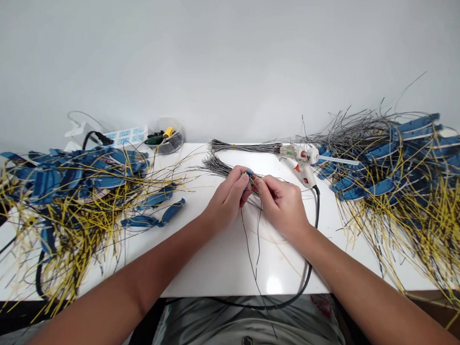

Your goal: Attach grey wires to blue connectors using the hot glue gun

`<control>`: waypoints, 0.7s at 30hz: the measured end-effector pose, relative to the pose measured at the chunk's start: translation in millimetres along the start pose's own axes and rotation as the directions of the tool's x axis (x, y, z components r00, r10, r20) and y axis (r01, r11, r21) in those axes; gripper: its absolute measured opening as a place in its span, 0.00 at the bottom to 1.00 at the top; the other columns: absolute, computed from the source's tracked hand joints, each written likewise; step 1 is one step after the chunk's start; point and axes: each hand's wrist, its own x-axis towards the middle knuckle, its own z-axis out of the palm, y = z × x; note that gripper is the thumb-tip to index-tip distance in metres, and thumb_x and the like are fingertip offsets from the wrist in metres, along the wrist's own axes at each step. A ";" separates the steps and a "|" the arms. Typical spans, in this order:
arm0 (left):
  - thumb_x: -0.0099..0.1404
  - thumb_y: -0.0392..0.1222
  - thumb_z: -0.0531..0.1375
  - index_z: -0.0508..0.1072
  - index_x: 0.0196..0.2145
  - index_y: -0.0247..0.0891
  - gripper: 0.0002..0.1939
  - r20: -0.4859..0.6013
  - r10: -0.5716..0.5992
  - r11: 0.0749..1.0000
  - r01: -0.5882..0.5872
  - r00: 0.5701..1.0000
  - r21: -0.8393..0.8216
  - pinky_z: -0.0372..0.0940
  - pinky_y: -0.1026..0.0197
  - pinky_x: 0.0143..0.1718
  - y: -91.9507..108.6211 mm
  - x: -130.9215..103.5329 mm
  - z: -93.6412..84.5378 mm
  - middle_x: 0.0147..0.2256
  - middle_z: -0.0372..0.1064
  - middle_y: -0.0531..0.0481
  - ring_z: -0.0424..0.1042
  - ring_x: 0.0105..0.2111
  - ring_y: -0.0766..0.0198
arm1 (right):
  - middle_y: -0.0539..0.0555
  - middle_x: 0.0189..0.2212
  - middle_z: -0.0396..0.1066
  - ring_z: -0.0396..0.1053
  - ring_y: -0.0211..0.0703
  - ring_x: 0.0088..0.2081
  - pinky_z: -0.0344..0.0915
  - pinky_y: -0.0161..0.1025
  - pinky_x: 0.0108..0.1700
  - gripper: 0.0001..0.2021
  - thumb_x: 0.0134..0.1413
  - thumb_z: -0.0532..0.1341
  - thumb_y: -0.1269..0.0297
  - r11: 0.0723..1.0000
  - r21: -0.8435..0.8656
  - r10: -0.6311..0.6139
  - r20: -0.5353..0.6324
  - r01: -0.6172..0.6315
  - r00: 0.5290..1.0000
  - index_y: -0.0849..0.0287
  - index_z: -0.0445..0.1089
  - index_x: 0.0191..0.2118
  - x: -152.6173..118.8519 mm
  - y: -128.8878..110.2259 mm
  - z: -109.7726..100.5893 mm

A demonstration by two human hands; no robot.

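Left hand (231, 190): ours, at the middle of the tabletop (211, 263), its grip closed with thumb and fingers pinching a small blue piece (247, 174). Right hand (280, 197): ours, just beside the left, thumb and forefinger pressed together at the piece's near side; what exactly they pinch is too small for us to tell. Thin dark wires (246, 229) hang from between our hands toward our shirt (254, 326). Beyond our hands: a bundle of dark wires (242, 147) with a yellow tie, and a looser bundle (217, 166) whose near end our hands partly hide. Right of these: one white glue gun (306, 168), a pale stick (339, 160) in its back, its black cord (317, 217) curving down to the tabletop's near edge. Left side: a heap of blue pieces with yellow and black wires (88, 186), a power strip (128, 135) and a clear round container (172, 142) behind it. Right side: another such heap (408, 185).
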 end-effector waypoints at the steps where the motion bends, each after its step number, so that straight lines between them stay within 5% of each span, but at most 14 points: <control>1: 0.80 0.55 0.50 0.67 0.46 0.40 0.16 0.001 0.007 1.000 -0.007 1.000 0.012 0.54 0.62 0.27 -0.5 -0.2 -0.4 0.27 0.57 0.56 0.57 0.26 0.68 | 0.46 0.21 0.60 0.57 0.35 0.25 0.53 0.37 0.29 0.17 0.73 0.57 0.60 1.000 -0.004 -0.013 -0.003 0.013 1.000 0.58 0.67 0.29 0.0 0.1 0.1; 10: 0.80 0.56 0.49 0.67 0.49 0.39 0.18 0.020 0.130 0.972 -0.131 0.991 0.193 0.55 0.61 0.30 4.7 -4.6 -3.7 0.28 0.57 0.56 0.57 0.27 0.66 | 0.46 0.23 0.59 0.56 0.35 0.26 0.53 0.37 0.31 0.15 0.72 0.57 0.63 0.995 -0.041 -0.083 0.064 0.086 0.994 0.58 0.62 0.30 1.2 -0.5 -4.9; 21: 0.81 0.50 0.48 0.67 0.51 0.39 0.15 0.119 0.273 0.797 -0.294 0.955 0.528 0.57 0.61 0.32 19.4 -11.4 -8.3 0.27 0.63 0.56 0.62 0.26 0.66 | 0.48 0.26 0.61 0.58 0.37 0.28 0.55 0.39 0.33 0.15 0.75 0.52 0.61 0.992 0.003 -0.126 0.218 0.129 0.968 0.57 0.58 0.32 1.9 4.1 -13.5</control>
